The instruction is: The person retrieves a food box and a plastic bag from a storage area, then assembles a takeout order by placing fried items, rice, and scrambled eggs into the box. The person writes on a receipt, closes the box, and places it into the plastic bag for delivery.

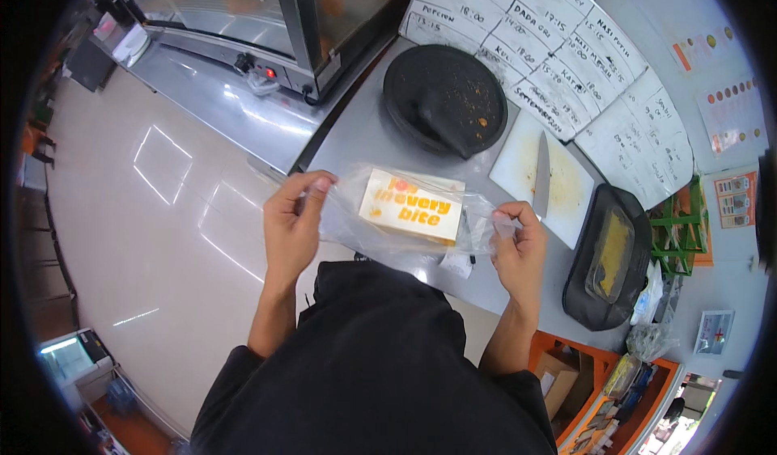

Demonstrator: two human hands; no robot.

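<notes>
A white box with orange and yellow print (411, 206) sits on the steel counter in front of me, inside or under a clear plastic bag (346, 212); which of the two I cannot tell. My left hand (295, 220) pinches the bag's left edge between thumb and fingers. At the other side my right hand (518, 245) grips the bag's right edge. The plastic is stretched between both hands. A small white paper slip (456, 266) hangs by the counter's front edge, just below the box.
Behind the box stands a black stone mortar (443, 99) with a pestle. A knife (542, 176) lies on a white cutting board (518, 160) to the right, beside a black tray (573, 293) holding a clear container of yellow food (613, 253). A glass display cabinet (218, 10) is at far left.
</notes>
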